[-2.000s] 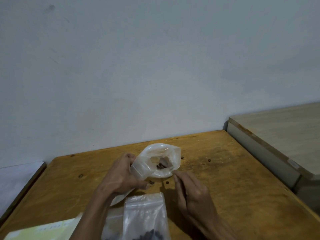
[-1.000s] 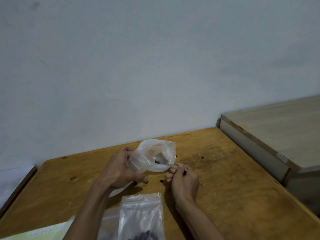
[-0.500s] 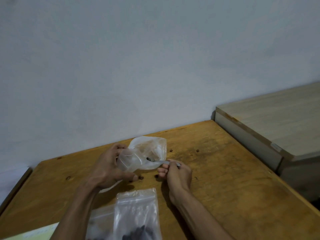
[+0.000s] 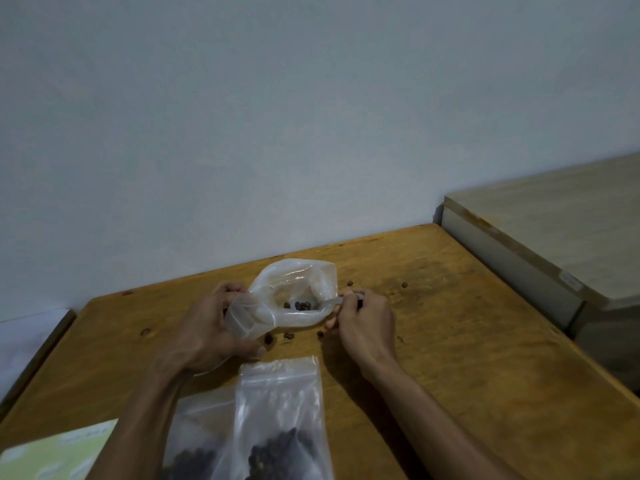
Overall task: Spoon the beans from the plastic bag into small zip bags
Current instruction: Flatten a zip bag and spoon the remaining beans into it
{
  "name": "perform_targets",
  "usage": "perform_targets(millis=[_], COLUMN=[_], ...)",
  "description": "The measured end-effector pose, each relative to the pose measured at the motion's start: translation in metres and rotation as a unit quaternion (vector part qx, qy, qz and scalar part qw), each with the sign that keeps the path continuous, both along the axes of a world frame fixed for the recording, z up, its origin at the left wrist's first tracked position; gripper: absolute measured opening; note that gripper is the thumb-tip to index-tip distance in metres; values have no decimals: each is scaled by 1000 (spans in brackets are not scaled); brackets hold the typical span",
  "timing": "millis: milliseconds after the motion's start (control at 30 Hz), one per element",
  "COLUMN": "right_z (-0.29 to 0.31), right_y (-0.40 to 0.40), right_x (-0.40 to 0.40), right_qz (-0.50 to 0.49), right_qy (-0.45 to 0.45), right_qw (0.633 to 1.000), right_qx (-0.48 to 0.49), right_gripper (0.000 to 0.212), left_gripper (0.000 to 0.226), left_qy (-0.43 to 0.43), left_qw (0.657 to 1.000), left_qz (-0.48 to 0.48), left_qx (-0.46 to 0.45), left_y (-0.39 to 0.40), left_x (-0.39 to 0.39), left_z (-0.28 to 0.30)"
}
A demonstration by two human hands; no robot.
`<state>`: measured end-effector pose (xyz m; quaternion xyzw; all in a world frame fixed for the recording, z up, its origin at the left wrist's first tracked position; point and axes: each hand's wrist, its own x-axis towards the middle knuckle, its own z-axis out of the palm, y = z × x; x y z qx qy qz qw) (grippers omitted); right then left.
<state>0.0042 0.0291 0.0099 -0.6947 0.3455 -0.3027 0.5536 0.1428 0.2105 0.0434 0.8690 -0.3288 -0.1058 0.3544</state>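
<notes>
Beans (image 4: 304,305), just a few left, sit low in the plastic bag (image 4: 294,292), which lies on its side on the table (image 4: 450,341) with its mouth turned toward the right hand, likely so the spoon gets in flat. Left hand (image 4: 207,327) grips the bunched end of the bag, fingers (image 4: 230,292) curled over it, thumb beneath, holding it steady and open. Right hand (image 4: 363,320) pinches the spoon (image 4: 334,301) handle at the fingertips, fingers tightly curled, bowl inside among the beans. Loose beans (image 4: 288,335) lie just below the bag, between both hands; others beyond the right fingers. Two zip bags (image 4: 280,410), beans inside, lie near the wrists, within easy reach for filling. Green paper (image 4: 59,452) lies left of the left forearm.
</notes>
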Motion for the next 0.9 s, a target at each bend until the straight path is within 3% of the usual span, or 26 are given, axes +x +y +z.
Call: perform_targets(millis=[233,367,533,900], right_z=[3,-4,-7,-8], right_y=[-4,5,9,15], right_x=[4,6,4,9], right_qz=[-9,-15,-10,-9], right_qy=[35,-28,-86,-75], right_qw=[999,976,942,940], right_qx=[18,215,325,334], right_gripper=[25,15,13,13], left_gripper=[84,76,72,61], left_qy=[-34,-41,-47,-82], left_qw=[999,996,997,992], left_qz=[-31,-67,-62,-99], left_qx=[-24,-32,-15,-7], left_y=[-8,-13,10,9], left_x=[9,7,16,13], left_z=[19,24,12,10])
